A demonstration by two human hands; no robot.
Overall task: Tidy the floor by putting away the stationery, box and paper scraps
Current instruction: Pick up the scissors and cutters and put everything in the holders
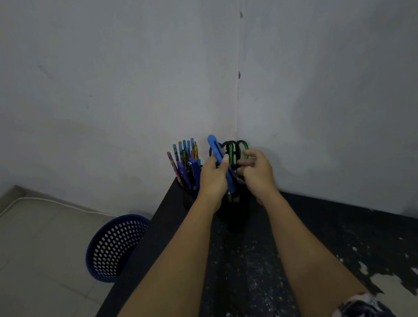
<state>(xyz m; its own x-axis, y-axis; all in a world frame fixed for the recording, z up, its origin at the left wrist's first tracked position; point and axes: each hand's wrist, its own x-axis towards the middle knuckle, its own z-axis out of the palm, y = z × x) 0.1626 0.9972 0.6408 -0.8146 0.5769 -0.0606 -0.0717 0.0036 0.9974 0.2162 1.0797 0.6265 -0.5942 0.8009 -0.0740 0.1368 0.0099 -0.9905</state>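
Observation:
My left hand (213,177) grips a blue utility knife (217,150) and holds it upright over a black holder (233,212) on the dark table. Beside it, my right hand (258,170) pinches the green-and-black scissors (236,151), which stand in that same holder with their loop handles up. A second black holder (189,196) to the left is packed with several coloured pencils and blue pens (187,158).
The dark, paint-flecked table (305,246) sits in a corner between two pale walls. A blue perforated wastebasket (113,249) stands on the tiled floor by the table's left edge. A white cable (50,201) runs along the floor near the wall.

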